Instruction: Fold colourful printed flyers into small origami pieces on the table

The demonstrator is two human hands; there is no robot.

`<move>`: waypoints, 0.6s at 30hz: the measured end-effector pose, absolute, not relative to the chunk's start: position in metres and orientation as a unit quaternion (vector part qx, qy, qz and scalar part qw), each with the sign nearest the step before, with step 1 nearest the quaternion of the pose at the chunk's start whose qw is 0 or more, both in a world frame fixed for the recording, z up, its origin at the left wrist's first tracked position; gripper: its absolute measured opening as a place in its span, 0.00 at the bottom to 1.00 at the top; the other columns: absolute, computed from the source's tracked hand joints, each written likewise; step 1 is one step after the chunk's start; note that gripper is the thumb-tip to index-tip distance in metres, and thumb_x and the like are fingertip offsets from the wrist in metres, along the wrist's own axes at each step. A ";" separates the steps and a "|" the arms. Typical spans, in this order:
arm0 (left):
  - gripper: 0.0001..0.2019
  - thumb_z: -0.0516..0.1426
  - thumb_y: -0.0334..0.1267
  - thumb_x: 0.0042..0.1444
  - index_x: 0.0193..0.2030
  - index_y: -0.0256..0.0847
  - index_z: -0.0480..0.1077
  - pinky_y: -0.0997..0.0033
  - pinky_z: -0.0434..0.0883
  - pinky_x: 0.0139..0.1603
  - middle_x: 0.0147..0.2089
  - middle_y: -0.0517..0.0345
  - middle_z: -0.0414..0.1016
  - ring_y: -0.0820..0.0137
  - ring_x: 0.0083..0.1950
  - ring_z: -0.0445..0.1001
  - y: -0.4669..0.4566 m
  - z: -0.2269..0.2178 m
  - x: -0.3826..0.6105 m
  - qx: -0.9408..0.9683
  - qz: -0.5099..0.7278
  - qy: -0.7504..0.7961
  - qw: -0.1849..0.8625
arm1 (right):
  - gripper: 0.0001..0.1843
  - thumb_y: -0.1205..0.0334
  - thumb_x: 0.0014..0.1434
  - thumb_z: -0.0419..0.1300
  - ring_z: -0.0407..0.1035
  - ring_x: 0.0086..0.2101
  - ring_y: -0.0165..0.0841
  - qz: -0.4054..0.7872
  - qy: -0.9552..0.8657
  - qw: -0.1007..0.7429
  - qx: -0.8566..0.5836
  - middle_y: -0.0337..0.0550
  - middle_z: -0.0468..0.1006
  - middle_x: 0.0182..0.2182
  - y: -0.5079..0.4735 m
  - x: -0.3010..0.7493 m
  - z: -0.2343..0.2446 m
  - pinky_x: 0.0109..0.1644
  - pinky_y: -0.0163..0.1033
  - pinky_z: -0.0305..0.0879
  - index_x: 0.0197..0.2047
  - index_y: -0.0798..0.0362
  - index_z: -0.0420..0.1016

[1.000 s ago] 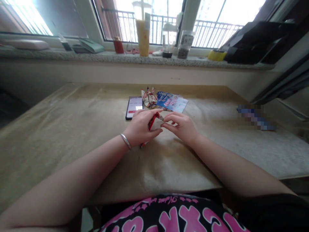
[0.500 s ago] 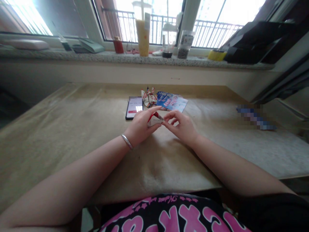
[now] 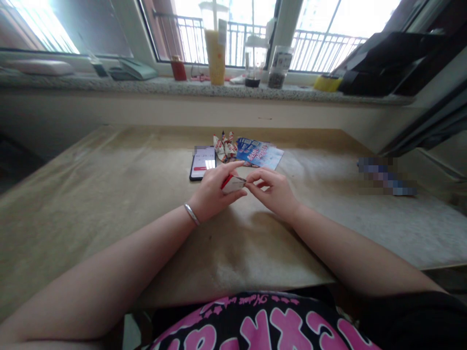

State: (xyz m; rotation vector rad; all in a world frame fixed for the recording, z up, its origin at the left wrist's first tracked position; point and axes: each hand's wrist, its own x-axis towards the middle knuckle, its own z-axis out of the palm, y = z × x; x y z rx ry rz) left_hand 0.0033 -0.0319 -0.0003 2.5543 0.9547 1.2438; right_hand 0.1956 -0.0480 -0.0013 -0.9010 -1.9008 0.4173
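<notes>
A small folded piece of red and white paper (image 3: pixel 232 183) is held just above the beige table (image 3: pixel 109 194). My left hand (image 3: pixel 213 192), with a silver bracelet on its wrist, grips the paper between thumb and fingers. From the right, my right hand (image 3: pixel 274 190) pinches the paper's edge with its fingertips. Just beyond my hands lie a phone (image 3: pixel 202 162) with a lit screen, a folded paper figure in red and white (image 3: pixel 225 146) and blue printed paper sheets (image 3: pixel 260 153).
A stone windowsill (image 3: pixel 204 90) runs along the back with an orange drink cup (image 3: pixel 216 48), a red can (image 3: pixel 179 68), jars (image 3: pixel 279 67) and a yellow dish (image 3: pixel 327 83). A black case (image 3: pixel 386 63) stands at the right. A blurred item (image 3: pixel 386 176) lies on the table's right.
The paper has turned in my hands: a second ago more red showed, now it lies flatter and mostly white. Both hands have stayed in place, and my right fingers have closed on its edge.
</notes>
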 end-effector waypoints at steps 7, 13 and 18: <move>0.11 0.60 0.44 0.54 0.42 0.41 0.72 0.64 0.65 0.48 0.39 0.57 0.77 0.66 0.41 0.73 -0.038 0.005 0.006 0.830 0.420 0.364 0.038 | 0.04 0.62 0.55 0.61 0.70 0.31 0.28 0.195 -0.759 0.498 -0.372 0.39 0.74 0.30 -0.046 0.198 -0.006 0.29 0.32 0.68 0.30 0.51 0.71; 0.07 0.60 0.42 0.55 0.38 0.43 0.73 0.65 0.65 0.48 0.37 0.59 0.77 0.68 0.40 0.73 -0.035 0.004 0.007 0.837 0.425 0.341 0.037 | 0.04 0.61 0.54 0.62 0.68 0.28 0.26 0.190 -0.756 0.495 -0.383 0.37 0.74 0.28 -0.045 0.196 -0.006 0.28 0.32 0.68 0.33 0.51 0.72; 0.07 0.60 0.41 0.55 0.39 0.42 0.71 0.66 0.66 0.47 0.37 0.58 0.76 0.68 0.40 0.72 -0.035 0.001 0.007 0.835 0.432 0.338 0.046 | 0.03 0.61 0.56 0.61 0.69 0.29 0.28 0.159 -0.776 0.487 -0.366 0.39 0.75 0.29 -0.045 0.197 -0.007 0.29 0.33 0.68 0.34 0.51 0.74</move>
